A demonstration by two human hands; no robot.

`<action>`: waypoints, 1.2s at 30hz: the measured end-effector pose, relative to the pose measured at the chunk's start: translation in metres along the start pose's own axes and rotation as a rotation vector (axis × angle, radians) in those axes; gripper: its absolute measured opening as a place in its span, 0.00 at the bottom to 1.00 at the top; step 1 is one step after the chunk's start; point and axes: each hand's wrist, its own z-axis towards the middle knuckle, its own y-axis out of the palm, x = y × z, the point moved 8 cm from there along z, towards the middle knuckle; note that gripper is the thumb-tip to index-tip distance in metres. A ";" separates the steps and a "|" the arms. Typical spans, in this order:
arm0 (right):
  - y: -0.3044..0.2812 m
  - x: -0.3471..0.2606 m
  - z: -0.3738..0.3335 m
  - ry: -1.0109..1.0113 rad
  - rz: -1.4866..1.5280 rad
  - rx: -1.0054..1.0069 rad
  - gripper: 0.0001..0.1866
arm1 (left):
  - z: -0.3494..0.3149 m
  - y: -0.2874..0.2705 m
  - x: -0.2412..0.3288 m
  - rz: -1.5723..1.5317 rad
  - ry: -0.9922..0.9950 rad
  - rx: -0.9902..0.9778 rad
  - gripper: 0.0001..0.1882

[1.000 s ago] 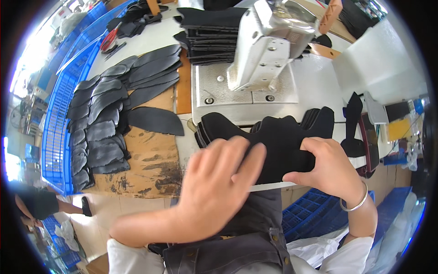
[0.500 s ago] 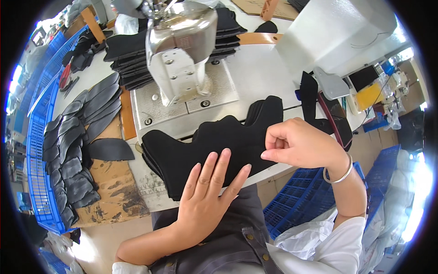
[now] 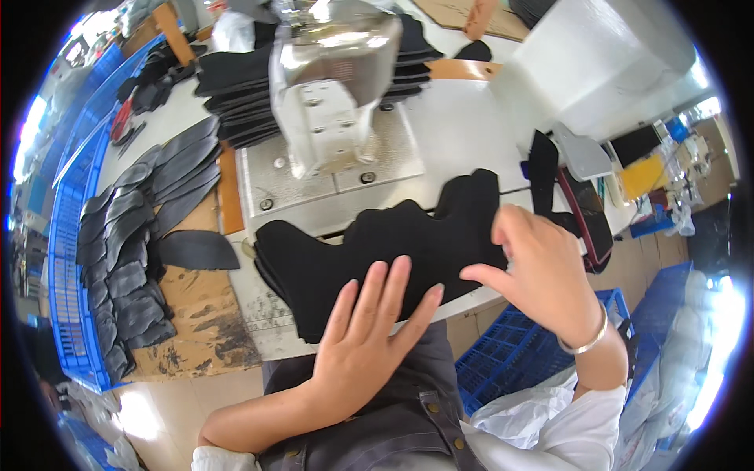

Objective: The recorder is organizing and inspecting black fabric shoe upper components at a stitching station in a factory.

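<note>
A stack of black shaped fabric pieces point(image 3: 393, 235) with a wavy far edge lies in front of me at the table's near edge. Its layers show along the left end. My left hand point(image 3: 360, 349) rests flat on the near middle of the stack, fingers stretched out. At the stack's right end is my right hand point(image 3: 546, 275), a bangle on its wrist. Its thumb stands apart from the bent fingers, over the top piece, while the fingers are by the right edge. Nothing shows between them; some fingertips are hidden.
A metal sewing machine head point(image 3: 338, 63) stands beyond the stack, with piled black pieces point(image 3: 243, 98) behind it. Dark leaf-shaped pieces point(image 3: 126, 243) overlap at left beside a blue basket point(image 3: 67, 298). A phone-like red-edged object point(image 3: 587, 220) lies right. Blue crates point(image 3: 503, 357) stand below.
My right hand has shifted right and its thumb and fingers have parted from a pinch. My left hand stays flat on the stack. The whole view has shifted slightly.
</note>
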 end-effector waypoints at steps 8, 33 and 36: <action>0.042 -0.033 -0.027 -0.510 -0.149 -0.059 0.36 | -0.006 -0.017 -0.012 0.148 -0.106 -0.170 0.41; 0.039 -0.067 -0.034 -0.630 0.076 0.422 0.22 | 0.081 -0.152 -0.259 0.317 -0.203 0.525 0.19; 0.052 -0.064 -0.035 -0.612 0.055 0.409 0.22 | 0.139 -0.090 -0.230 0.074 -0.121 0.050 0.21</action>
